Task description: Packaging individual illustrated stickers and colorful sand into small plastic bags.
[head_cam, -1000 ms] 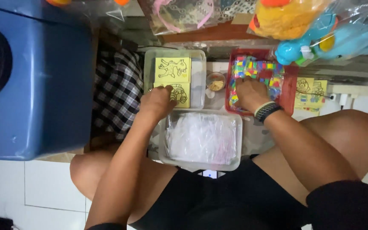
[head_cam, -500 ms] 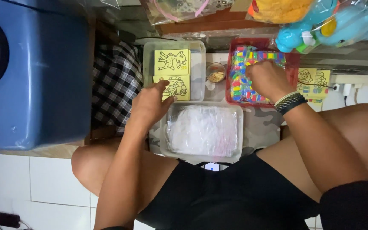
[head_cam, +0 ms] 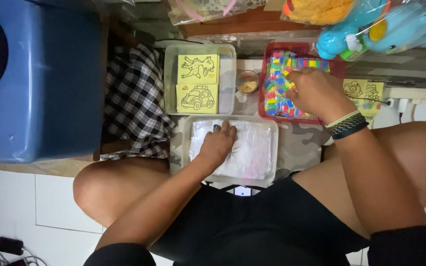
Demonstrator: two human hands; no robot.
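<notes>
My left hand (head_cam: 218, 145) rests palm down on clear plastic bags piled in a clear tray (head_cam: 272, 148) just in front of my lap. My right hand (head_cam: 311, 91), with dark bands on the wrist, reaches into a red tray (head_cam: 262, 101) full of small multicoloured pieces; its fingers are curled over them and what they grip is hidden. A clear tray (head_cam: 228, 79) further out holds two yellow cards, one with an animal outline (head_cam: 198, 66) and one with a car outline (head_cam: 196, 97).
A small round cup (head_cam: 247, 81) stands between the trays. A big blue container (head_cam: 35, 79) fills the left, with checked cloth (head_cam: 134, 98) beside it. Blue and orange packaged toys (head_cam: 371, 27) lie at the back right. More yellow cards (head_cam: 363, 91) and a power strip (head_cam: 410, 92) are right.
My left hand has pulled back from the yellow cards onto the plastic bags in the near tray. My right hand has shifted deeper across the red tray.
</notes>
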